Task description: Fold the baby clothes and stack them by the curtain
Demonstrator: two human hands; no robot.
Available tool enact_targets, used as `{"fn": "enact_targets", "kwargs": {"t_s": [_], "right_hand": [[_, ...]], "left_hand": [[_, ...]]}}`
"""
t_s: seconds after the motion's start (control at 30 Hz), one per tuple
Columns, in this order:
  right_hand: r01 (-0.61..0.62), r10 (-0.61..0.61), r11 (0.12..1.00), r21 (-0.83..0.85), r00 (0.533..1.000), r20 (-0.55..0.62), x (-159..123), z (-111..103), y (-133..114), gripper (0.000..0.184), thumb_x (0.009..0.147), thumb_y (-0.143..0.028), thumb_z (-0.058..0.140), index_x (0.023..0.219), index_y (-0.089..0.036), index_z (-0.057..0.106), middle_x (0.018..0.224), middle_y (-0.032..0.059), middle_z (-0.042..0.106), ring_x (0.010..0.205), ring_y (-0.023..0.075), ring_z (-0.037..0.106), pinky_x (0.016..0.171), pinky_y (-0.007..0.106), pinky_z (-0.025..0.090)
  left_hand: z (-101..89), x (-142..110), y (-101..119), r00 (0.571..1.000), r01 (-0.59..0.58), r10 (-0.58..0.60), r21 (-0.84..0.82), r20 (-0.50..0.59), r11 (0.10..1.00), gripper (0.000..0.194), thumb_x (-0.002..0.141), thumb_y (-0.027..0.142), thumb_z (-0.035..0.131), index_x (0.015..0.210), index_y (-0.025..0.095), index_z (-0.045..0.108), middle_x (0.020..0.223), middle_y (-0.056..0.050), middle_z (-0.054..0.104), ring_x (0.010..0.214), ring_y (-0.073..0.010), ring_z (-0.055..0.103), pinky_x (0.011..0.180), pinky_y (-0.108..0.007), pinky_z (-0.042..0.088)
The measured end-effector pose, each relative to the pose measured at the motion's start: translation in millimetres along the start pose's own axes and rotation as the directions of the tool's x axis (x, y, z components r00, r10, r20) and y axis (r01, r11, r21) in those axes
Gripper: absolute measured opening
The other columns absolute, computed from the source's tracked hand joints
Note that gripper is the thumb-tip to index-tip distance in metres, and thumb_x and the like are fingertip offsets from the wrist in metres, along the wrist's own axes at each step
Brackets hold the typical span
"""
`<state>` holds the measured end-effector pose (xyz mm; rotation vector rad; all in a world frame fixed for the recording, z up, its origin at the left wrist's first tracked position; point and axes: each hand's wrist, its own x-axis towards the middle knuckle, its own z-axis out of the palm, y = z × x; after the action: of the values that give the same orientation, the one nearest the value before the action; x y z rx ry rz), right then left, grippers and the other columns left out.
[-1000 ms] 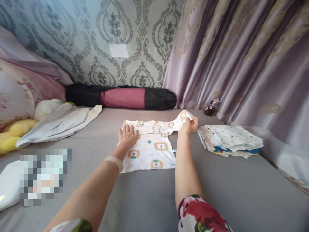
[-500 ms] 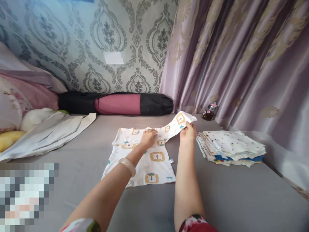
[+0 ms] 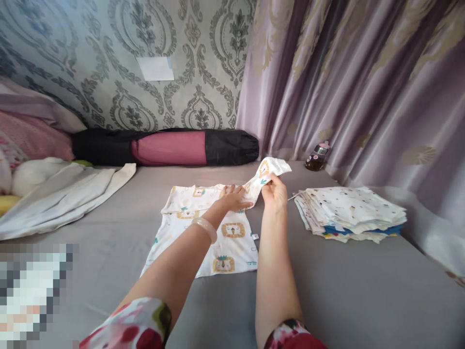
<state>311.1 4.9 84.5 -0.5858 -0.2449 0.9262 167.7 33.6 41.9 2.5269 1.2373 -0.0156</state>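
A small white shirt [image 3: 203, 227] with a lion print lies on the grey bed sheet, its left sleeve area folded across the top. My left hand [image 3: 234, 198] rests flat on the shirt near its upper right shoulder, fingers spread. My right hand [image 3: 275, 191] pinches the right sleeve [image 3: 267, 170] and lifts it off the sheet; the cuff end flops over above the fingers. A small tag sticks out at the shirt's right side seam.
To the right sits a stack of folded clothes [image 3: 352, 211]. A dark bottle with a pink top [image 3: 317, 156] stands near the curtain [image 3: 327, 72]. Along the wall lies a black and pink roll [image 3: 170, 147]. White garments [image 3: 69, 194] and a plush toy [image 3: 34, 177] are at left.
My left hand has slid right across the shirt toward the sleeve's base, with its fingers now flatter. My right hand has shifted slightly, still holding the sleeve. The camera view has moved a little.
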Motion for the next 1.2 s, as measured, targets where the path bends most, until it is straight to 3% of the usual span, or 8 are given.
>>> {"fn": "enact_targets", "kwargs": {"t_s": [0.27,0.4,0.57,0.77,0.9,1.03,1.1,1.2], "right_hand": [[-0.085,0.086,0.996,-0.014,0.996,0.035,-9.2,13.5,12.6,0.035,0.076,-0.005,0.053,0.106,-0.017,0.064,0.095,0.0027,0.073,0.091,0.0134,0.069,0.091,0.030,0.054],[-0.099,0.101,0.995,-0.029,0.990,0.093,-16.3,21.1,18.1,0.039,0.074,-0.005,0.053,0.108,-0.019,0.063,0.100,0.0022,0.073,0.094,0.0126,0.069,0.090,0.028,0.054],[-0.130,0.131,0.991,-0.020,0.984,0.120,-26.2,33.0,24.6,0.043,0.073,-0.002,0.049,0.109,-0.018,0.064,0.104,0.0036,0.072,0.099,0.0133,0.067,0.090,0.028,0.053],[-0.145,0.157,0.986,-0.076,0.969,0.189,-43.4,49.9,46.2,0.048,0.069,-0.003,0.049,0.112,-0.019,0.063,0.107,0.0018,0.072,0.102,0.0127,0.066,0.096,0.027,0.048],[-0.076,0.117,0.981,-0.181,0.966,0.231,-55.4,56.2,76.3,0.050,0.067,-0.007,0.053,0.114,-0.019,0.062,0.109,0.0013,0.072,0.103,0.0148,0.065,0.101,0.031,0.045],[0.075,0.032,0.928,-0.364,0.960,0.278,-70.9,54.3,113.2,0.048,0.072,-0.014,0.058,0.120,-0.016,0.058,0.115,0.0066,0.069,0.107,0.0166,0.063,0.101,0.034,0.045],[0.202,0.002,0.830,-0.521,0.931,0.364,-82.3,48.2,128.7,0.044,0.079,-0.018,0.055,0.122,-0.014,0.057,0.118,0.0096,0.067,0.108,0.0173,0.062,0.100,0.034,0.045],[0.454,0.206,0.535,-0.712,0.748,0.631,-102.2,33.8,141.8,0.041,0.085,-0.017,0.048,0.125,-0.017,0.058,0.125,0.0101,0.064,0.116,0.0182,0.059,0.105,0.035,0.042]], "left_hand": [[-20.1,4.1,9.3,0.998,-0.006,0.006,0.001,0.055,1.000,0.087,0.074,0.070,0.055,0.145,0.025,0.035,0.158,-0.013,0.026,0.145,-0.0410,0.013,0.112,-0.066,0.006],[-8.8,-7.8,0.6,0.980,0.020,-0.034,-0.073,-0.196,0.997,0.072,0.081,0.061,0.055,0.142,0.025,0.040,0.155,-0.010,0.034,0.145,-0.0342,0.020,0.114,-0.060,0.013],[-7.0,-52.3,-36.8,0.866,0.136,-0.268,-0.317,-0.423,0.939,0.048,0.087,0.040,0.056,0.128,0.017,0.056,0.132,-0.013,0.059,0.127,-0.0282,0.049,0.109,-0.044,0.036],[-9.3,-109.2,-88.1,0.644,0.082,-0.652,-0.811,-0.400,0.579,0.035,0.087,0.028,0.053,0.116,0.012,0.062,0.116,-0.012,0.067,0.108,-0.0231,0.063,0.098,-0.037,0.048],[1.5,-122.7,-100.9,0.587,-0.136,-0.769,-0.967,-0.253,0.214,0.030,0.084,0.025,0.061,0.111,0.013,0.062,0.113,-0.012,0.067,0.097,-0.0189,0.067,0.093,-0.034,0.052],[2.0,-123.6,-100.3,0.606,-0.278,-0.781,-0.960,-0.150,-0.032,0.023,0.085,0.022,0.063,0.105,0.011,0.061,0.107,-0.014,0.067,0.090,-0.0155,0.069,0.094,-0.032,0.051],[-1.4,-123.1,-99.3,0.636,-0.289,-0.765,-0.951,-0.107,-0.107,0.026,0.089,0.027,0.060,0.110,0.010,0.059,0.104,-0.015,0.068,0.088,-0.0160,0.069,0.094,-0.032,0.052],[-4.8,-121.7,-100.2,0.681,-0.280,-0.731,-0.940,-0.052,-0.194,0.043,0.096,0.041,0.048,0.124,0.009,0.051,0.098,-0.016,0.069,0.087,-0.0183,0.070,0.089,-0.032,0.054]]}}
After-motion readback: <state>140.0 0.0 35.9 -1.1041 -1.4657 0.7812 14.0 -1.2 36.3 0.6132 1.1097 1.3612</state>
